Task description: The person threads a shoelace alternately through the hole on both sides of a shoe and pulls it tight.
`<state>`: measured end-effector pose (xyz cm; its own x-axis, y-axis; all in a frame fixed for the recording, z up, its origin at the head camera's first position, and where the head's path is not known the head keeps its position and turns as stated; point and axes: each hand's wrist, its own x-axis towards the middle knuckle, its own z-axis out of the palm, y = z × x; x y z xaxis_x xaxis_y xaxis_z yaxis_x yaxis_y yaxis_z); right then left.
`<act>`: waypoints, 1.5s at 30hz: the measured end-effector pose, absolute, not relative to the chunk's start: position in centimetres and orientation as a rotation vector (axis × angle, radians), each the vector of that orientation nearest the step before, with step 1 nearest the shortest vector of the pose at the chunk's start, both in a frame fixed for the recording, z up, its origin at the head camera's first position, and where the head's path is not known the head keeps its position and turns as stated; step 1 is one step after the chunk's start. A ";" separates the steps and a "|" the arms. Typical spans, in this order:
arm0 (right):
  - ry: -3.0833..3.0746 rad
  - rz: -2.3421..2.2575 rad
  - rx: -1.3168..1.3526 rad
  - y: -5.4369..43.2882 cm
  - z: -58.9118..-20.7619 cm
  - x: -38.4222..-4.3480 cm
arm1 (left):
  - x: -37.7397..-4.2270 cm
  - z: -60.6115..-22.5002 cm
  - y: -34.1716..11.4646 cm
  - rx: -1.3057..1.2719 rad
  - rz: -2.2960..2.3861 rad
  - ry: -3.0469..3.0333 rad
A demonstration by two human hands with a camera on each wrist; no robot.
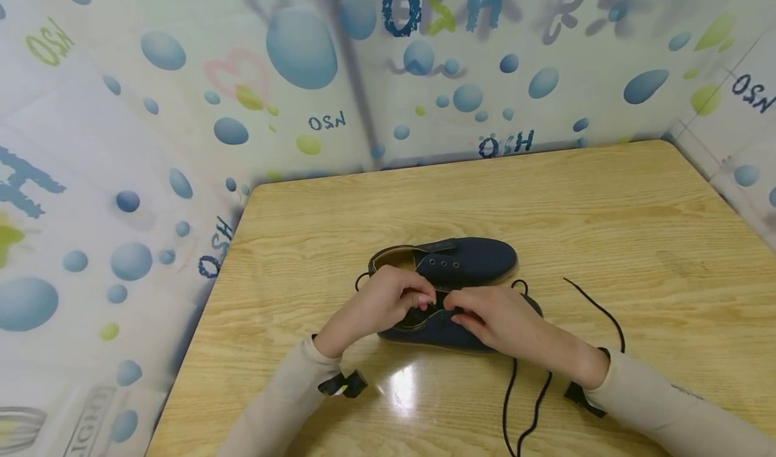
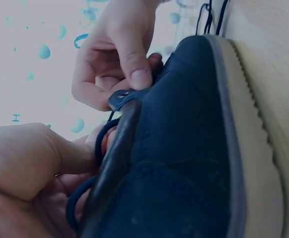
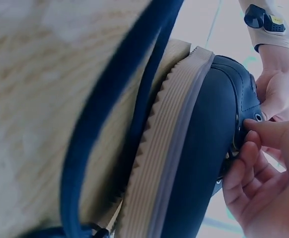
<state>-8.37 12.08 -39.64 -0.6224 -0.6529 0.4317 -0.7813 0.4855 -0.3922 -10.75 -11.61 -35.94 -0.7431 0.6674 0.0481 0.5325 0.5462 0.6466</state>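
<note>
A navy lace-up shoe with a pale ridged sole lies on the table, toe to the right. At its opening my left hand has bent fingers pinching a dark shoelace; the lace loops around those fingers in the left wrist view. Facing it, my right hand pinches the eyelet flap between thumb and fingers. A metal eyelet shows beside the right thumb in the right wrist view. Part of the shoe's toe is hidden behind the right hand.
Just beyond lies the matching navy shoe, its visible eyelets without lace. Long dark lace strands trail toward the table's front, and another lace end lies to the right. The wooden table meets a patterned wall covering.
</note>
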 end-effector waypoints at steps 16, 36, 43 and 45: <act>-2.463 0.814 1.253 12.1 -40.1 -8.4 | -10.9 -36.1 -11.6 1.187 0.761 2.496; -2.618 0.884 1.165 12.0 -39.6 -8.5 | -10.7 -36.8 -11.2 1.623 0.549 2.718; -2.724 0.872 1.094 11.9 -39.3 -8.5 | -9.9 -36.3 -10.8 1.439 0.668 2.614; -2.744 0.870 1.084 11.9 -39.2 -8.5 | -9.8 -36.1 -10.7 1.474 0.620 2.614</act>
<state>-8.47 11.92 -39.23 -0.7500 -0.6094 0.2573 -0.6463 0.5922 -0.4813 -9.79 -10.70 -36.13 -0.5348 0.8351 0.1287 0.8040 0.4560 0.3816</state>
